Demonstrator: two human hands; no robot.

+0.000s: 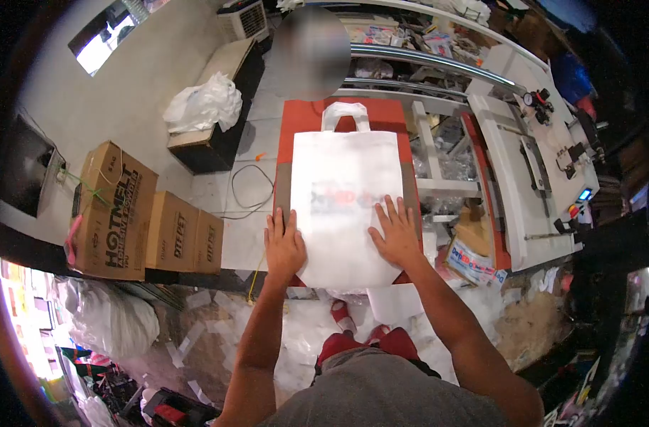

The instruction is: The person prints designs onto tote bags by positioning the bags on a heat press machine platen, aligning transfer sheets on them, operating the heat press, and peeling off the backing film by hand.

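1. Biggest thing here: the white-framed machine (pixel 499 142), a press by its look, gauge and all, off to my right
2. Next, the red pad (pixel 294 117) with its grey-brown band, square in front of me
3. On it lies the white tote bag (pixel 346 245), flat, handle end away from me; it looks like light, soft fabric, not fragile but ready to wrinkle or slide, so I'd take it by the side edges
4. Away to the left, the HOTMELT carton (pixel 121 213), upright
5. Now my hands, both pressed flat, neither gripping: left hand (pixel 285 243) over the bag's left edge, fingers fairly close; right hand (pixel 394 231) on its right side, fingers spread wide
6. Between them, faint coloured lettering (pixel 342 198), too blurred to read
7. Smallest, the handle loop (pixel 347 108), standing clear of my fingers, floppy I'd guess, good for lifting
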